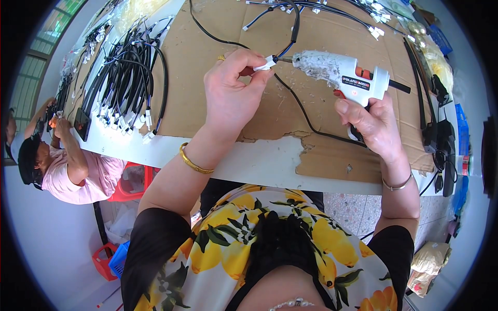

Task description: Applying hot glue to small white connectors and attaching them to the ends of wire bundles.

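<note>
Between the thumb and fingers of my left hand (pixel 236 85) is a small white connector (pixel 266 64), pinched at the end of a black cable (pixel 296 26). My right hand (pixel 371 116) grips the handle of a white hot glue gun (pixel 358 78) with a red trigger. Whitish glue strands coat the front of the gun, and a black glue stick (pixel 399 86) juts from its back. The metal nozzle (pixel 285 59) meets the connector where the wires enter, though whether it touches cannot be made out.
Torn cardboard (pixel 202 88) covers much of the white table (pixel 249 163). A heap of black cables (pixel 127 78) with white connectors lies at left, more cables (pixel 332 10) at the back. A thin black cord (pixel 306 116) crosses the cardboard. Another person (pixel 72 166) works at far left.
</note>
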The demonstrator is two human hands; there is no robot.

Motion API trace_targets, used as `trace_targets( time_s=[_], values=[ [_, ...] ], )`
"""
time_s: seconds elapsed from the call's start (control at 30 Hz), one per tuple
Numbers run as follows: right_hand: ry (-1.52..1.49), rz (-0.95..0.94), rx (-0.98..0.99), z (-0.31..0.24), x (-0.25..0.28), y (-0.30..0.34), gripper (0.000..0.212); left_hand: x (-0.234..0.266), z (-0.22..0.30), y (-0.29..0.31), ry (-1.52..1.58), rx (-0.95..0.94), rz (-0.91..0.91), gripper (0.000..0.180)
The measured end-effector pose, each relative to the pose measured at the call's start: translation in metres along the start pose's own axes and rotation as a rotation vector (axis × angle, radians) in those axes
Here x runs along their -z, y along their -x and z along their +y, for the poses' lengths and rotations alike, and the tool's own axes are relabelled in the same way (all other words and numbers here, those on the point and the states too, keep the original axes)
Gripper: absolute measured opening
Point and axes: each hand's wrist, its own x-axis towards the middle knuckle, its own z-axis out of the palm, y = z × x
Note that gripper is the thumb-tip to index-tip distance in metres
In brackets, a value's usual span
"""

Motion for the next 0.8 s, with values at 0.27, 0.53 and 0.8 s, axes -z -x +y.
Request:
trace_targets(
  time_s=[0.27,0.53,0.8],
  values=[
    [-0.038,-0.024,0.039,0.004,0.000,0.000,0.024,0.001,0.001,-0.001,-0.149,-0.151,0.000,0.014],
    [-0.064,-0.051,0.037,0.003,0.001,-0.001,0.021,0.000,0.003,-0.001,-0.198,-0.235,0.009,0.014],
    [-0.089,-0.034,-0.040,-0.004,0.001,0.001,0.016,0.002,0.011,-0.003,-0.345,-0.339,0.001,0.015]
  ],
)
